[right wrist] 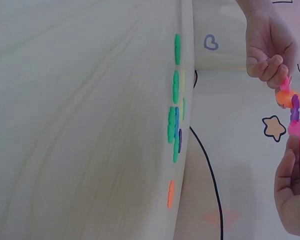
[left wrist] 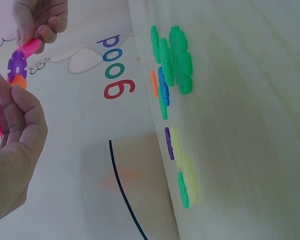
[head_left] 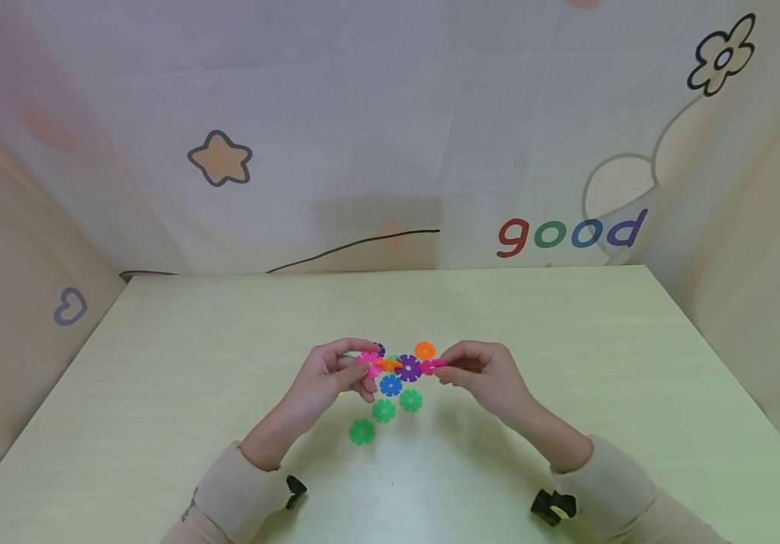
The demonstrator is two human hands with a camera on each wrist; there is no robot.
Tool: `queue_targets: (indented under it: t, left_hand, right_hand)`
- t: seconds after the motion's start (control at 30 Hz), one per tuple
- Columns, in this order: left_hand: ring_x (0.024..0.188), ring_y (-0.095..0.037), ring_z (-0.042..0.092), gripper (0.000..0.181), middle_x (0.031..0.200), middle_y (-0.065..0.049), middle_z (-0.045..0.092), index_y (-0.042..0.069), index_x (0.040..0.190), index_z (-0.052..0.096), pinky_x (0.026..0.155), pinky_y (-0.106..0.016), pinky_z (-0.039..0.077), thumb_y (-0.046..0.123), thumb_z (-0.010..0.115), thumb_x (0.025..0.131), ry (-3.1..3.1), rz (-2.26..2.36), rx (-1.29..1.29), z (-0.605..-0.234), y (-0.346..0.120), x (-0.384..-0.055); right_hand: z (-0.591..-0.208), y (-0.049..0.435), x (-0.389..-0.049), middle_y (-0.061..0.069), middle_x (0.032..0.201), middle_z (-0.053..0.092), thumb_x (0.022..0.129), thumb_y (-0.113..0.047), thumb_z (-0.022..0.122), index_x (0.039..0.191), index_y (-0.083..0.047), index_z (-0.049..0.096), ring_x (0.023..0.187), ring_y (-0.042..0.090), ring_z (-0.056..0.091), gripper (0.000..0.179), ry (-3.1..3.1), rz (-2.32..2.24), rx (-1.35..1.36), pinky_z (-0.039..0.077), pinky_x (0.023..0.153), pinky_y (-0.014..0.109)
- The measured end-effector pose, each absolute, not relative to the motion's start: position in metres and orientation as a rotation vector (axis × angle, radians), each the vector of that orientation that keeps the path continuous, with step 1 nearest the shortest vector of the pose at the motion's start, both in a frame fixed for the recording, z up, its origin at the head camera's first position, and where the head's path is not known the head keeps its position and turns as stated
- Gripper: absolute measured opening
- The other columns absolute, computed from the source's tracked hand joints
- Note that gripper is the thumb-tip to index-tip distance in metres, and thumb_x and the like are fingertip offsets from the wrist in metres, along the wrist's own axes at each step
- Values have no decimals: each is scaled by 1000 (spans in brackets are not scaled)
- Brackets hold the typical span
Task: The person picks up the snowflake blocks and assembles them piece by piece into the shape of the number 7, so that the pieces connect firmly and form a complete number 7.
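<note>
Both hands hold up a short chain of joined notched plastic discs above the table. My left hand (head_left: 338,370) pinches the pink disc (head_left: 368,364) at the chain's left end. After it come an orange disc (head_left: 388,366) and a purple disc (head_left: 408,368). At the right end my right hand (head_left: 488,378) pinches another pink disc (head_left: 431,366) between thumb and fingers. In the right wrist view the orange disc (right wrist: 289,98) and purple disc (right wrist: 295,107) stand at angles to each other, slotted together.
Loose discs lie on the table (head_left: 634,393) below: several green ones (head_left: 362,432), a blue one (head_left: 391,385) and an orange one (head_left: 425,350). Yellow discs (left wrist: 190,177) and a dark purple one (left wrist: 169,143) show in the left wrist view. A printed curtain (head_left: 376,113) stands behind.
</note>
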State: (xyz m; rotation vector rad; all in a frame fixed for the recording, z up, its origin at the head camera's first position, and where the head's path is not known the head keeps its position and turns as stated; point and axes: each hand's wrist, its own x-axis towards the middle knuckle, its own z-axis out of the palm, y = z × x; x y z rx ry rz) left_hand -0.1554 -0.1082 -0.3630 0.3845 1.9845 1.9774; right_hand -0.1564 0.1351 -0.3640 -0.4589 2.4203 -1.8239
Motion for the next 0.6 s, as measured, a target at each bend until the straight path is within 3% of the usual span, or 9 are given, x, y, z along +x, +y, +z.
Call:
queue_targets:
  t: [0.23, 0.47, 0.6]
  left_hand:
    - [63, -19, 56, 37, 81, -8, 61, 4, 117, 58, 65, -26, 51, 8, 68, 82, 2141, 1883, 341, -364, -100, -154]
    - [95, -26, 58, 38, 109, -8, 58, 9, 111, 63, 71, -28, 53, 11, 75, 75, 2261, 1855, 405, -368, -91, -152]
    - [78, -23, 61, 37, 104, -9, 60, 10, 110, 64, 64, -28, 53, 13, 75, 75, 2277, 1853, 467, -369, -90, -151]
  right_hand:
    - [-363, 130, -152, 13, 84, 66, 80, -4, 68, 88, 2, 67, 74, 26, 63, 10, 2397, -1891, -541, 54, 69, 30]
    - [-363, 128, -149, 15, 83, 65, 79, -3, 68, 86, 4, 67, 71, 24, 63, 10, 2349, -1954, -575, 54, 69, 32]
    - [-363, 126, -148, 16, 82, 65, 79, -2, 68, 85, 5, 66, 71, 27, 63, 9, 2339, -1973, -592, 54, 69, 33]
